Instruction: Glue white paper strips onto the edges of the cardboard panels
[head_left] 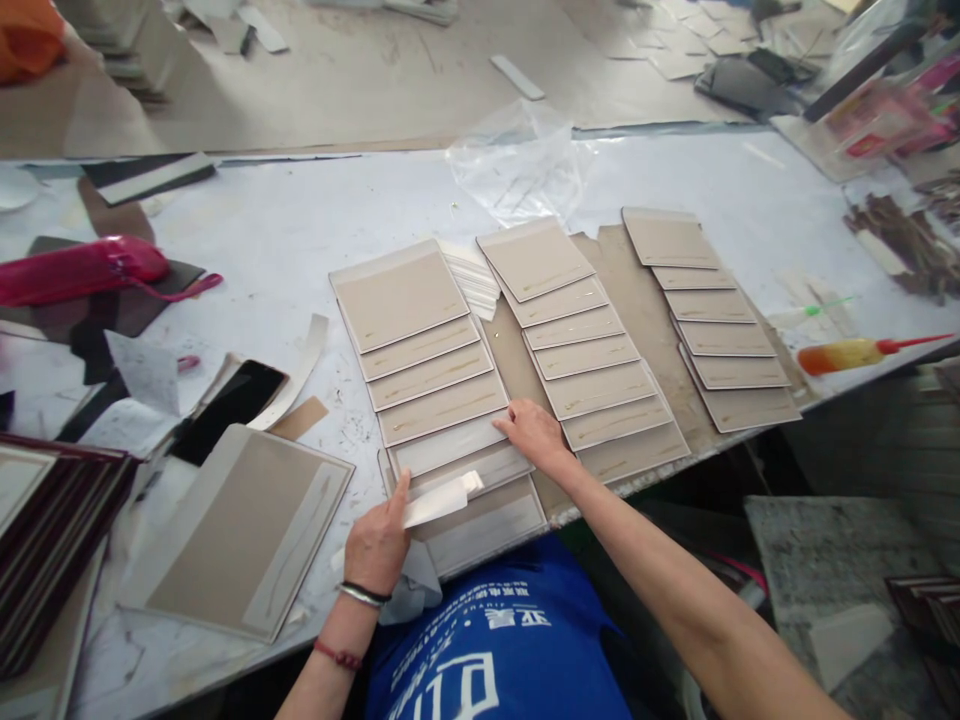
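Note:
Overlapping beige boards [412, 290] with dark edges lie in a slanted row before me, several showing yellowish glue-like streaks. My left hand [379, 545] is closed around a small bundle of white strips [439, 502], its thumb at the left end of a pale strip [442, 445] lying across one board. At that strip's right end, my right hand [531, 432] has its fingers bent and pinched together on the edge. More boards fan out in a middle row [585, 330] and a right row [720, 305].
A squeeze bottle [844, 355] with a red nozzle lies at the right edge. To the left are a black phone [232, 405], a single board [251, 530], a pink pouch [82, 268] and a dark-edged stack [56, 540]. Clear plastic [521, 165] lies behind the rows.

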